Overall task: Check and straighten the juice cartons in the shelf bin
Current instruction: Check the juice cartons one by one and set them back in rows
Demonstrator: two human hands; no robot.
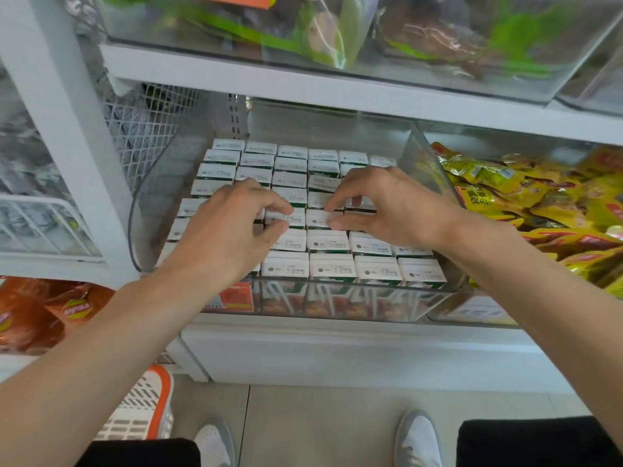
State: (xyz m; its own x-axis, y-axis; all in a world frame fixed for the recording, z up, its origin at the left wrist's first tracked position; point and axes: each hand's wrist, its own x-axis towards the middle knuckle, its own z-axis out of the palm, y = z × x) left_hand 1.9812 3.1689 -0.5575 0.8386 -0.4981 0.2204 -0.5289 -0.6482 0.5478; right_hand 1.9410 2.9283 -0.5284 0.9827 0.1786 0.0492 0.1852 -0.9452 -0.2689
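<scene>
A clear plastic shelf bin holds several rows of small juice cartons, white tops up, packed side by side. Both hands are inside the bin over its middle rows. My left hand pinches the top of one carton between thumb and forefinger. My right hand pinches the neighbouring carton the same way, its other fingers curled over cartons further back. One carton in a back row sits slightly tilted. Cartons under both hands are hidden.
A bin of yellow snack packets adjoins on the right. Clear bins with green packs sit on the shelf above, close overhead. Orange snack bags lie lower left. An orange and white basket stands on the floor by my shoes.
</scene>
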